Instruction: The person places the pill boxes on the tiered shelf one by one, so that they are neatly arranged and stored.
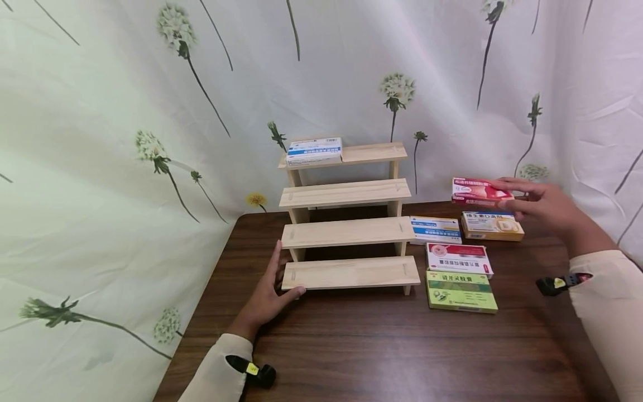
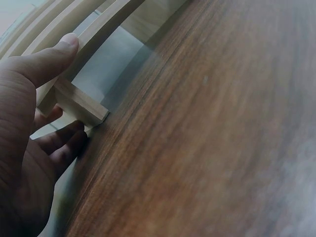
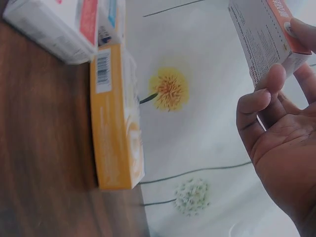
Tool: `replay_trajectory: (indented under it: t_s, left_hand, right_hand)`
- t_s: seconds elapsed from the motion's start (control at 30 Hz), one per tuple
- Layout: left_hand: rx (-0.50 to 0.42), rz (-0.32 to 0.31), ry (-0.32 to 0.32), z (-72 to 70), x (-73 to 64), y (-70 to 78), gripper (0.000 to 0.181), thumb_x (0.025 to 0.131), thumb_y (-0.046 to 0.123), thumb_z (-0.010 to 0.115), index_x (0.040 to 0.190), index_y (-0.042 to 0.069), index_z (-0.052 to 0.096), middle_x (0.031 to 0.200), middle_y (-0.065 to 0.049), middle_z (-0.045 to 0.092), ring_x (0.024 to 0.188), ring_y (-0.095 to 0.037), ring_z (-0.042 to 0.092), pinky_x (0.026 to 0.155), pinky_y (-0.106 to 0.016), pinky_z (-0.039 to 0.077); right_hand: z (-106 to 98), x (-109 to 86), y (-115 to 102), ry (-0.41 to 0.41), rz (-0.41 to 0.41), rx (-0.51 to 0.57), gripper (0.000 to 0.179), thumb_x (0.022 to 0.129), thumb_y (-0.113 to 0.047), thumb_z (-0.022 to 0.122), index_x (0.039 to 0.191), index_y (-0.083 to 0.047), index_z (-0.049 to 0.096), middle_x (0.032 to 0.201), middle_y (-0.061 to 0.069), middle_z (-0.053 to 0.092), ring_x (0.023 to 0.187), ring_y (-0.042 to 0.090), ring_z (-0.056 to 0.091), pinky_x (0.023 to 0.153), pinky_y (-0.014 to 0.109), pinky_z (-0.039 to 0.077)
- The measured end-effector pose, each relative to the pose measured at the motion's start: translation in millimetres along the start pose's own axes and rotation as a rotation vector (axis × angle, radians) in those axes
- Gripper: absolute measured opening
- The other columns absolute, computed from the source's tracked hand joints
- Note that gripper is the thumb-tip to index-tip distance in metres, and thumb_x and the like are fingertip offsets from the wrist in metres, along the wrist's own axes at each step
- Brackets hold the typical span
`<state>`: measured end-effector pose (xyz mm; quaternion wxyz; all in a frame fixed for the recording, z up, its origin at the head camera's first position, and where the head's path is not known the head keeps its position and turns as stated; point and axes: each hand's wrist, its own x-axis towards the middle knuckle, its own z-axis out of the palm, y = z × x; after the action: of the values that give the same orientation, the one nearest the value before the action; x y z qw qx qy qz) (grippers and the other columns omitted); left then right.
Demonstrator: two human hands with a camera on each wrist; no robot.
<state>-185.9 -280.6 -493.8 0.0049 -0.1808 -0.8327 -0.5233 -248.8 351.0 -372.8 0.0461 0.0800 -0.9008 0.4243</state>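
Note:
My right hand pinches a red-and-white medicine box by its right end, thumb on one side and fingers on the other. In the right wrist view that box is raised off the table, its printed white underside showing. My left hand holds the left end of the lowest step of a four-step wooden rack. Seen from the left wrist, the thumb lies on the step's edge while the other fingers reach round beside the leg. A blue-and-white medicine box lies on the top step, at its left.
Right of the rack, on the dark wooden table, lie a blue-and-white box, an orange-and-white box, a red-and-white box and a green box. A dandelion-patterned white cloth hangs behind.

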Motion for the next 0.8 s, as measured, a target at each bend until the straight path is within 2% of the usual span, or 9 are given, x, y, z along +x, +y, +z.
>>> replay_trajectory:
  t_s: [0.07,0.13,0.27,0.4,0.5,0.6,0.8]
  left_hand:
    - [0.003,0.003,0.001,0.0,-0.4,-0.6,0.123,0.098,0.023,0.086,0.173,0.050,-0.007,0.172,-0.021,0.041,0.149,-0.044,0.055,0.117,-0.067,0.044]
    - [0.007,0.004,0.001,0.1,-0.5,-2.0,0.123,0.098,0.023,0.086,0.173,0.049,-0.007,0.172,-0.021,0.041,0.150,-0.044,0.055,0.117,-0.067,0.045]
    - [0.019,0.005,0.005,0.4,0.0,-3.9,0.123,0.098,0.024,0.086,0.174,0.047,-0.007,0.174,-0.020,0.039,0.151,-0.043,0.053,0.117,-0.065,0.045]
    - [0.026,0.006,0.009,0.5,1.5,-2.9,0.123,0.098,0.025,0.086,0.174,0.047,-0.007,0.176,-0.019,0.036,0.153,-0.043,0.051,0.117,-0.066,0.045]
    - [0.024,0.006,0.006,0.5,1.8,-1.3,0.123,0.098,0.025,0.086,0.174,0.048,-0.007,0.176,-0.019,0.035,0.154,-0.044,0.051,0.118,-0.067,0.044]
    - [0.010,0.002,0.004,0.7,0.8,0.0,0.123,0.097,0.024,0.087,0.173,0.049,-0.007,0.176,-0.020,0.035,0.154,-0.044,0.050,0.119,-0.067,0.042]
    - [-0.008,0.007,0.004,0.3,-0.7,1.2,0.123,0.097,0.023,0.086,0.173,0.050,-0.007,0.174,-0.020,0.038,0.152,-0.044,0.052,0.120,-0.067,0.042]
  right_hand:
    - [2,4.8,-5,-0.010,-0.005,-0.010,0.054,0.107,-0.028,0.072,0.159,-0.023,0.059,0.168,0.004,0.046,0.089,0.002,0.064,0.075,0.021,0.053]
    - [4,8.7,-10,-0.012,-0.014,-0.009,0.054,0.107,-0.028,0.072,0.159,-0.021,0.060,0.167,0.009,0.046,0.089,0.003,0.064,0.075,0.022,0.054]
    - [8,13.4,-19,-0.011,-0.016,-0.012,0.053,0.107,-0.031,0.073,0.158,-0.020,0.061,0.162,0.003,0.049,0.094,0.004,0.063,0.078,0.021,0.052]
    - [9,17.4,-29,-0.011,-0.015,-0.008,0.053,0.107,-0.035,0.072,0.158,-0.024,0.062,0.161,-0.003,0.051,0.085,0.007,0.065,0.079,0.022,0.050]
    - [10,21.0,-37,-0.008,-0.037,0.032,0.051,0.107,-0.033,0.071,0.156,-0.023,0.063,0.152,-0.013,0.056,0.073,0.013,0.063,0.075,0.025,0.050]
    - [11,24.5,-45,-0.004,-0.057,0.070,0.049,0.108,-0.030,0.071,0.155,-0.022,0.064,0.144,-0.023,0.056,0.070,0.018,0.060,0.074,0.026,0.051]
    - [14,34.8,-61,-0.006,-0.077,0.103,0.047,0.109,-0.030,0.070,0.155,-0.023,0.065,0.144,-0.022,0.058,0.071,0.019,0.059,0.075,0.027,0.049]
